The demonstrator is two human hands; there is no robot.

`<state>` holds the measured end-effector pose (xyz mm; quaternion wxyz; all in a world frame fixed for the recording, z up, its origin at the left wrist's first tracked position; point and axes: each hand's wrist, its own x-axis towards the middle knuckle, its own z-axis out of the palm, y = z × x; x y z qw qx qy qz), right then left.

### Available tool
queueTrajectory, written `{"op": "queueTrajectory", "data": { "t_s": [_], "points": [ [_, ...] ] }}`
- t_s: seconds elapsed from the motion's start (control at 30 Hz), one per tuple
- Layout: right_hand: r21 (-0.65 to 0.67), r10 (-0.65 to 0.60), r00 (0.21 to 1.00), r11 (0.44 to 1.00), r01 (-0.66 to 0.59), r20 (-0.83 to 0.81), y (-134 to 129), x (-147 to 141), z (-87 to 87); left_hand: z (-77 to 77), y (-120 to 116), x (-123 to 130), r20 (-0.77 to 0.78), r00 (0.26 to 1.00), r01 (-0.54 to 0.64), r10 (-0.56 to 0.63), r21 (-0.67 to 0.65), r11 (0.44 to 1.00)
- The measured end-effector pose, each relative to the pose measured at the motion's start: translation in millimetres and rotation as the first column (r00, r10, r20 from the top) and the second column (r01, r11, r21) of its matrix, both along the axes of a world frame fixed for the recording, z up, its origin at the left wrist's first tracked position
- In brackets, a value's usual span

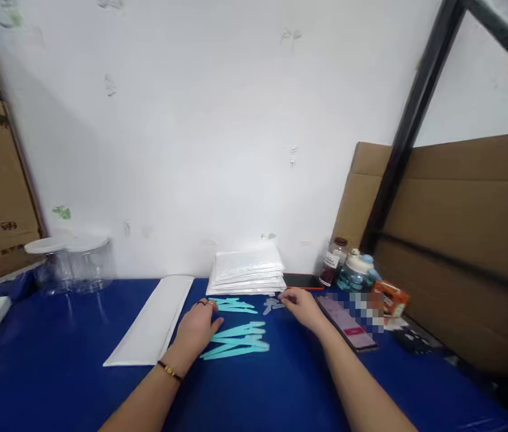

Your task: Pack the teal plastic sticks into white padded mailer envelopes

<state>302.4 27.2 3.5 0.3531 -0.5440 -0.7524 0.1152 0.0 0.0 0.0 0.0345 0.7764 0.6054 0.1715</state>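
Observation:
Two groups of light teal flat strips lie on the blue tabletop, the upper strips (236,306) fanned behind the lower strips (238,342). My left hand (197,327) rests at the left end of the upper group, its thumb apart from the fingers. A ring and a dark beaded bracelet are on it. To the right of the strips is a small pile of translucent grey pieces (270,305). My right hand (301,306) reaches that pile from the right, fingertips pinched together at its edge. What sits between those fingertips is too small to make out.
A white padded mailer (152,324) lies left, and a stack of mailers (247,270) stands against the wall. Phones (348,324), a jar (332,261), a blue bottle (356,270) and an orange box (388,298) line the right. Clear containers (89,264) stand back left.

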Motion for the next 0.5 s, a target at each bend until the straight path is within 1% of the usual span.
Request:
{"op": "queueTrajectory", "data": {
  "t_s": [0.13,0.23,0.4,0.5],
  "points": [
    [-0.018,-0.002,0.994,1.000,0.004,0.106,0.0,-7.8,-0.7,3.9,4.0,-1.6,-0.086,0.995,0.052,-0.047,0.056,0.997],
    [-0.053,0.006,0.982,0.999,0.004,0.189,-2.1,-10.4,0.1,6.2,3.7,-2.7,-0.130,0.989,0.082,-0.073,0.068,0.994],
    [-0.087,0.007,0.950,0.996,0.022,0.313,-3.1,-11.9,0.1,8.0,3.3,-2.2,-0.088,0.993,0.088,-0.081,0.075,0.993],
    [-0.095,-0.002,0.928,0.995,0.040,0.373,-1.0,-13.2,-1.7,6.1,5.6,-1.0,-0.045,0.997,0.059,-0.059,0.016,0.998]
  ]
}}
